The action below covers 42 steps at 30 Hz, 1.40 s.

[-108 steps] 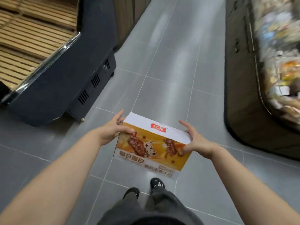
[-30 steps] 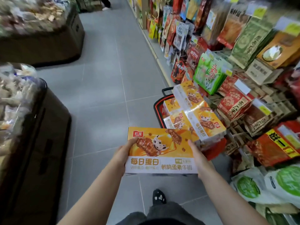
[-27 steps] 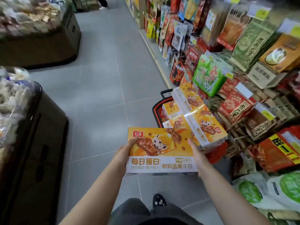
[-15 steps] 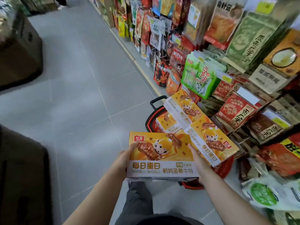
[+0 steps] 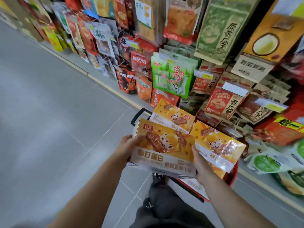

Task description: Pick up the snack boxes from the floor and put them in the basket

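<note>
moved: box (image 5: 164, 148) now carried up to the basket (image 5: 233, 176) | grip: my left hand (image 5: 126, 148) and right hand (image 5: 199, 162) clasp its ends | done: at least two boxes (image 5: 218, 142) inside | left: lower this one

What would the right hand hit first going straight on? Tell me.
Probably the far snack box atop the pile in the basket, just beyond the held box the right hand grips; depth is unclear.

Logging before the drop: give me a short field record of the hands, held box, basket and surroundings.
held: orange-and-white cardboard snack box, flat, printed face up
grip: left hand on its left edge, right hand on its right edge
target: red plastic basket with black handle, partly hidden behind the box
basket load: two matching boxes visible, piled above the rim
right side: shelves of snack bags
</note>
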Tool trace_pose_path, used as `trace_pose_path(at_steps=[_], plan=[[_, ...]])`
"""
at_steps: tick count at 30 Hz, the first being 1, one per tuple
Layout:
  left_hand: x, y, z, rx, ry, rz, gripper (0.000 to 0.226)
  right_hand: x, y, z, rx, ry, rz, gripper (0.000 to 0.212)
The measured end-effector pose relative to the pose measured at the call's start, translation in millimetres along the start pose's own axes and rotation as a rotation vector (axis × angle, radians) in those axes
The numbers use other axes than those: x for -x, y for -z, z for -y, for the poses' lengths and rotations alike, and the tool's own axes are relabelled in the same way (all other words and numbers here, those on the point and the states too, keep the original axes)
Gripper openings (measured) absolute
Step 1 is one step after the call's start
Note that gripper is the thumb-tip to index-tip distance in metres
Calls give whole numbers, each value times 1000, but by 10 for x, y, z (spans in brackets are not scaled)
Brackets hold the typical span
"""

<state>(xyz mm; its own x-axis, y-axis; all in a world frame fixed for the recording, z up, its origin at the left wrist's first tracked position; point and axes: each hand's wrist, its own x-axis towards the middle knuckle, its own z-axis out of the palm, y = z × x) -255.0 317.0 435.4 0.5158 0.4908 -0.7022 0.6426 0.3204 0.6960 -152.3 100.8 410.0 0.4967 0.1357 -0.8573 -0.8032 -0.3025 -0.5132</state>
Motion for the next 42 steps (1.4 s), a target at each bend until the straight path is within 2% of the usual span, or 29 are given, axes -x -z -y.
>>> trace_pose_path(at_steps=[2, 3, 6, 10, 12, 15, 17, 19, 22, 25, 28, 29, 32, 33, 35, 37, 40, 42], plan=[[-144, -57, -216, 22, 17, -11, 44, -219, -48, 137, -42, -13, -26, 56], [-243, -76, -308, 44, 31, -24, 51, -354, -61, 205, -49, -17, -30, 46], [-534, -120, -581, 19, 29, -18, 68, -558, -162, 465, 2, -28, -74, 50], [-878, -289, -887, -33, -12, 31, 59, -800, -235, 726, -1, 10, -166, 47], [-1063, -380, -1012, -67, -32, 41, 67, -885, -250, 828, -6, 28, -191, 45], [-1343, -514, -1184, -170, -61, 97, 59, -1008, -299, 982, 42, 83, -219, 32], [-1499, -603, -1314, -226, -71, 154, 37, -1059, -334, 1099, 120, 114, -229, 38], [-1649, -676, -1407, -267, -85, 178, 17, -1081, -386, 1186, 102, 91, -181, 46], [-1867, -729, -1459, -308, -64, 213, 20, -1137, -482, 1206, 75, 108, -93, 56], [-2124, -722, -1370, -378, -11, 253, 34, -1223, -585, 1193, 110, 99, -143, 52], [-2348, -711, -1275, -442, 35, 269, 13, -1335, -642, 1155, 106, 56, -190, 44], [-2415, -706, -1236, -455, 39, 270, 14, -1368, -651, 1133, 111, 70, -201, 41], [-2682, -646, -1103, -520, 14, 290, 56, -1431, -734, 1102, 42, 76, -252, 26], [-2609, -648, -1168, -539, 1, 303, 56, -1447, -756, 1089, 11, 81, -276, 22], [-2382, -645, -1345, -562, -40, 289, 38, -1452, -797, 1089, -30, 84, -305, 24], [-2361, -664, -1369, -536, -88, 256, 45, -1455, -810, 1078, -37, 116, -327, 16], [-2331, -644, -1493, -486, -175, 236, 41, -1319, -871, 1117, -88, 160, -383, 38], [-2269, -637, -1558, -471, -215, 250, 37, -1240, -896, 1129, -114, 214, -400, 39]])
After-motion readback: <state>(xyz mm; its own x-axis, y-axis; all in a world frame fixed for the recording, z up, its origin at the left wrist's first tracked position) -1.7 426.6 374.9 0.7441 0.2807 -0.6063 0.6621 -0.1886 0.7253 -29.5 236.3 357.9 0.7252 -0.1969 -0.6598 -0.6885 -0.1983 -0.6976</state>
